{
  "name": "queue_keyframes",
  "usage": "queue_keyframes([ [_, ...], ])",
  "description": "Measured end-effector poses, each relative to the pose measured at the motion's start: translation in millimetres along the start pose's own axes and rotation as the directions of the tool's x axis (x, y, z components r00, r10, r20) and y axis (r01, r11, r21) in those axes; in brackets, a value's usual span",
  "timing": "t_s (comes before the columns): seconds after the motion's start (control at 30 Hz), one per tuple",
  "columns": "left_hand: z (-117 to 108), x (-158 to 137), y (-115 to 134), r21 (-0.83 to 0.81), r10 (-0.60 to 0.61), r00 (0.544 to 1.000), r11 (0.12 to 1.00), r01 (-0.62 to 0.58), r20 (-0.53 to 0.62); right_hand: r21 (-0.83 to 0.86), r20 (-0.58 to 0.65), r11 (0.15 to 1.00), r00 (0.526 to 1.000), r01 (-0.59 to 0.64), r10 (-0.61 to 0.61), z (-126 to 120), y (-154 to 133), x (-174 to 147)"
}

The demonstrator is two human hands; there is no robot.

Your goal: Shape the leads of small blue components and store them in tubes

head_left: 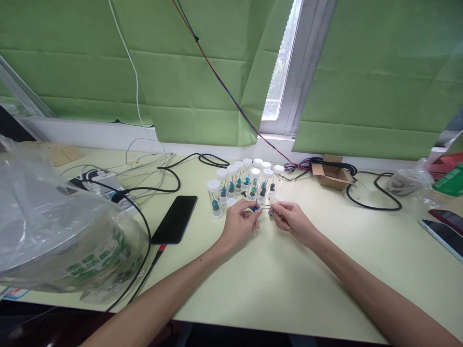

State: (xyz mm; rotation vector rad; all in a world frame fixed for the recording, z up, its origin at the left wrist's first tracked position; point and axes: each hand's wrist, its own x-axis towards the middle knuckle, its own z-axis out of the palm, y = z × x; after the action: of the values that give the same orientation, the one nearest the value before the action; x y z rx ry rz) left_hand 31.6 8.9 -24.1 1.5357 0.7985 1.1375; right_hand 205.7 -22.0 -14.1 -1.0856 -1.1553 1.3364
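Observation:
Between the thumb and fingers of my left hand (240, 219) is a small blue part (255, 208) with thin dark leads. One lead stands up and another runs sideways. My right hand (292, 219) is pinched on the far end of the sideways lead (265, 206), just right of my left hand. A tiny teal bit (271, 214) shows by my right fingers; I cannot tell whether it is held. Right behind my hands several clear tubes with white caps stand upright, such as the leftmost tube (214, 205). They contain blue, green or dark small parts with leads.
A black phone (175, 219) with a cable lies to the left. Beyond it sit a big plastic bag (72, 231) and a power strip (108, 183). An open cardboard box (333, 177) and black cables (379, 208) are at back right. Another phone (443, 238) lies far right.

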Motion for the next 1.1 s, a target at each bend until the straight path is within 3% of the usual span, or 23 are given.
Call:
queue_keyframes([
  [0.1,0.0,0.8,1.4,-0.027,-0.026,1.000,0.999,0.025,-0.010,-0.093,-0.065,0.992,0.993,0.089,-0.095,0.8,1.9,0.5],
  [0.17,-0.9,1.9,1.0,-0.045,-0.039,0.999,0.998,0.038,-0.018,-0.258,-0.097,0.944,0.967,0.204,-0.236,-0.9,4.8,0.5],
  [0.23,-2.1,2.8,0.0,-0.057,-0.046,0.999,0.997,0.045,-0.022,-0.471,-0.063,0.816,0.910,0.334,-0.409,-4.1,8.5,0.1],
  [0.3,-2.9,3.2,-0.5,-0.061,-0.049,0.999,0.997,0.048,-0.020,-0.639,0.032,0.632,0.836,0.439,-0.548,-7.9,12.1,-0.1],
  [0.4,-3.3,2.8,-0.1,-0.066,-0.051,0.999,0.997,0.050,-0.018,-0.742,0.185,0.394,0.731,0.542,-0.657,-12.5,15.5,0.4],
  [0.5,-3.1,2.2,0.9,-0.070,-0.048,0.999,0.996,0.047,-0.021,-0.763,0.261,0.274,0.666,0.586,-0.698,-14.2,15.2,1.2],
  [0.63,-2.7,1.4,1.2,-0.063,-0.045,0.999,0.997,0.044,-0.024,-0.774,0.304,0.194,0.622,0.603,-0.722,-14.3,12.6,1.5],
  [0.77,-1.9,0.9,0.7,-0.044,-0.040,0.999,0.998,0.039,-0.022,-0.771,0.331,0.155,0.596,0.618,-0.731,-16.5,12.9,1.9],
  [0.9,-0.4,0.4,1.6,-0.025,-0.045,0.999,0.999,0.044,-0.018,-0.744,0.319,0.193,0.593,0.640,-0.739,-17.7,14.5,1.8],
  [0.97,0.0,0.1,2.6,-0.016,-0.042,0.999,0.999,0.042,-0.015,-0.736,0.276,0.251,0.617,0.629,-0.737,-15.8,14.1,0.7],
  [1.1,0.0,-0.5,2.9,-0.005,-0.038,0.999,0.999,0.038,-0.012,-0.700,0.111,0.466,0.727,0.541,-0.677,-8.7,11.8,-2.2],
])
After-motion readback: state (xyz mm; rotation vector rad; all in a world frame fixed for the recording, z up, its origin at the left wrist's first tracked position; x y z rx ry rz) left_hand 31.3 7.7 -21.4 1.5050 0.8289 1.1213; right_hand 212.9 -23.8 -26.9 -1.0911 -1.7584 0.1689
